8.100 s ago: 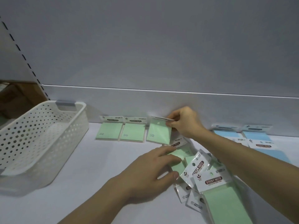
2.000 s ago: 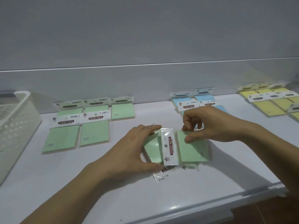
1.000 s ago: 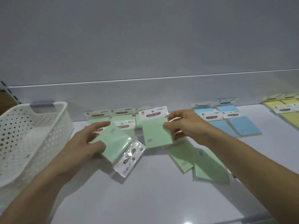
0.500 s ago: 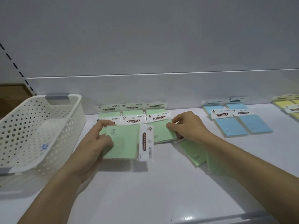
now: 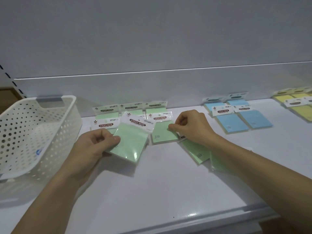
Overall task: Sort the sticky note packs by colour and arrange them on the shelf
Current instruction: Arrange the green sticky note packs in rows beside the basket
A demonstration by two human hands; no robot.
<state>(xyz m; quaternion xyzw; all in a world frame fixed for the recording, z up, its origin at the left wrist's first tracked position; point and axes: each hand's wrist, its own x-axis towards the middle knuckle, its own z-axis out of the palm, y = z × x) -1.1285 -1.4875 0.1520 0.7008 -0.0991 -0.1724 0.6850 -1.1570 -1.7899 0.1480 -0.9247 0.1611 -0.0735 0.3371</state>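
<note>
Holding what, left hand (image 5: 94, 147)?
- Thumb and fingers grip a green cellophane-wrapped sticky note pack (image 5: 130, 141), tilted over the green rows.
- Right hand (image 5: 194, 128)?
- Curled, pinching the second green pack (image 5: 163, 134)'s right edge, flat on the white shelf (image 5: 168, 186).

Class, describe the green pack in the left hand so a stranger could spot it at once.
Start at the white perforated basket at the left end of the shelf. Right of it lie rows of green packs. The target pack sits askew across them, gripped by the left hand.
</note>
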